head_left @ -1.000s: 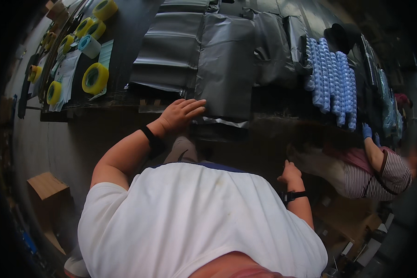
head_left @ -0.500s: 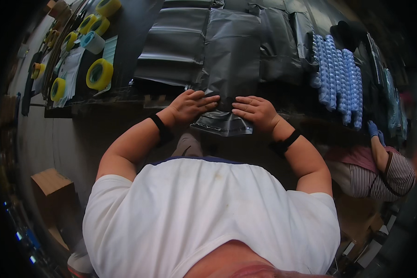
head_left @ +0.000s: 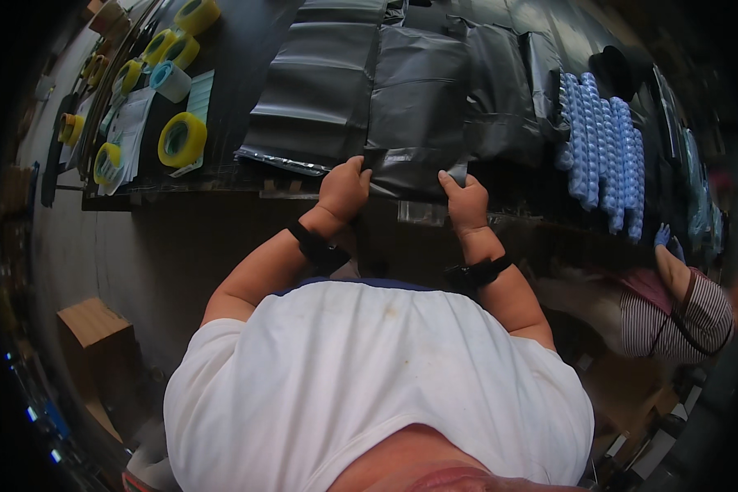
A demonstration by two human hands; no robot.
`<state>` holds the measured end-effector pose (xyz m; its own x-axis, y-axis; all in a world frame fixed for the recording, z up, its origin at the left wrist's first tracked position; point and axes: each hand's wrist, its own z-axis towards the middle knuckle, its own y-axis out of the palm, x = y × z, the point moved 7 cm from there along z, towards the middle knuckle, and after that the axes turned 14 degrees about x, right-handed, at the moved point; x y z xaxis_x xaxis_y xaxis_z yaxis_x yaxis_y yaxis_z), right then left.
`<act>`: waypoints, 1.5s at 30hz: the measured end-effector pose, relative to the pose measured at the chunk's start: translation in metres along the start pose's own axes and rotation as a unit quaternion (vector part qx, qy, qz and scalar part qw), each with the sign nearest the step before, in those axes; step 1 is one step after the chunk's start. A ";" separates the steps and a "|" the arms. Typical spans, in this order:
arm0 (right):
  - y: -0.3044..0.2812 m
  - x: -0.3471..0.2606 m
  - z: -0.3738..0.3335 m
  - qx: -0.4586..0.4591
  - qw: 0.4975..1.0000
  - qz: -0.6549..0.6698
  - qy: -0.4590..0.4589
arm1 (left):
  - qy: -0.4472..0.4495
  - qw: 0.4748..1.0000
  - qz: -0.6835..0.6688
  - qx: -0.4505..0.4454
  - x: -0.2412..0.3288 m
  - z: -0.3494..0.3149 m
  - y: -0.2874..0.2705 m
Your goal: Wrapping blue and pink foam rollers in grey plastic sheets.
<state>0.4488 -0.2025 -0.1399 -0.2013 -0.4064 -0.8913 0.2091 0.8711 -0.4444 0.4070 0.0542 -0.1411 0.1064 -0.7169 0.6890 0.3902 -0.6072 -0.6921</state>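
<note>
A black plastic mailing bag lies at the table's front edge, its near end folded over onto itself. My left hand is closed on the left corner of that near end. At the opposite corner my right hand pinches the bag, thumb on top, beside a small shiny flap. The fingers underneath are hidden. Flat black bags are stacked on the left, touching the bag I hold. Another filled black bag lies to its right.
Yellow tape rolls, papers and a pale blue roll are on the left. Blue-white bubbly strips hang over the right edge. A cardboard box stands low on the left. A person in striped clothing is at right.
The bag's near end, which hung past the table edge, is now folded up onto the bag. My hands have gone from lying flat on it to gripping its two near corners.
</note>
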 end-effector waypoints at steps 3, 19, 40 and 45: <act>-0.013 0.003 0.009 0.097 0.990 -0.094 -0.040 | 0.004 0.989 0.133 -0.059 0.024 0.002 0.010; 0.008 -0.039 0.002 -0.020 0.929 -0.345 -0.129 | 0.270 0.891 0.342 -0.126 0.039 -0.019 0.043; -0.017 -0.068 0.092 -0.134 0.985 0.111 0.016 | 0.430 0.867 0.168 -0.189 0.139 0.078 0.055; -0.083 -0.066 0.114 0.138 0.973 -0.128 -0.132 | 0.056 0.963 -0.095 -0.245 0.130 0.159 0.085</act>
<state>0.5533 -0.2795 -0.0545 -0.0351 -0.6892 -0.7237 0.4417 0.6389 -0.6299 0.5991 -0.0365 -0.0762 -0.0346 -0.5925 0.8048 -0.0876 -0.8004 -0.5930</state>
